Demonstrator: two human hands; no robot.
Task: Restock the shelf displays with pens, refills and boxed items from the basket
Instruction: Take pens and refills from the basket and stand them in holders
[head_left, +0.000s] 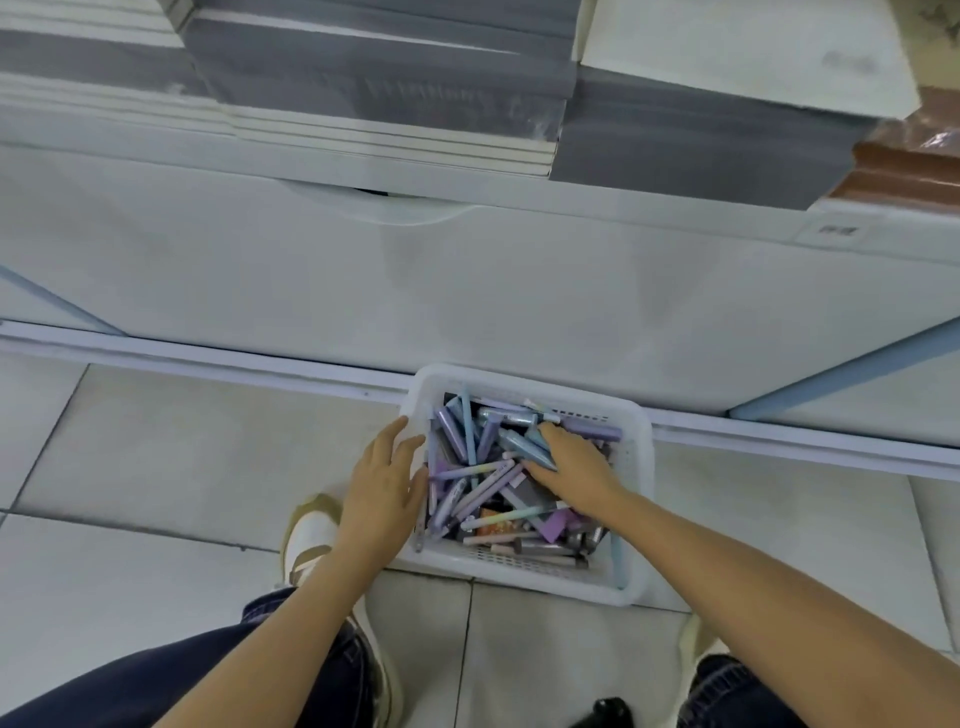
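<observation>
Pale floor tiles (171, 457) run up to a white shelf base (467, 291), and stacked grey and white packs (395, 78) fill the shelving toward twelve o'clock. At the foot of that base sits a white plastic basket (636, 525), heaped with loose pastel pens (470, 475), refills and a few small boxed items (530, 491). The person's left hand (382, 480) lies flat and open against the basket's nine o'clock wall, steadying it and holding nothing. Their right hand (574, 460) is sunk into the pile toward the basket's one o'clock side, fingers curled down among blue-grey pens; whether it has actually closed on any cannot be told. To do this pick well, the person would likely gather a small bundle of matching pens lying the same way, lift it straight up so crossed pieces slip free, and keep the left hand pressing the wall so the basket stays put.
</observation>
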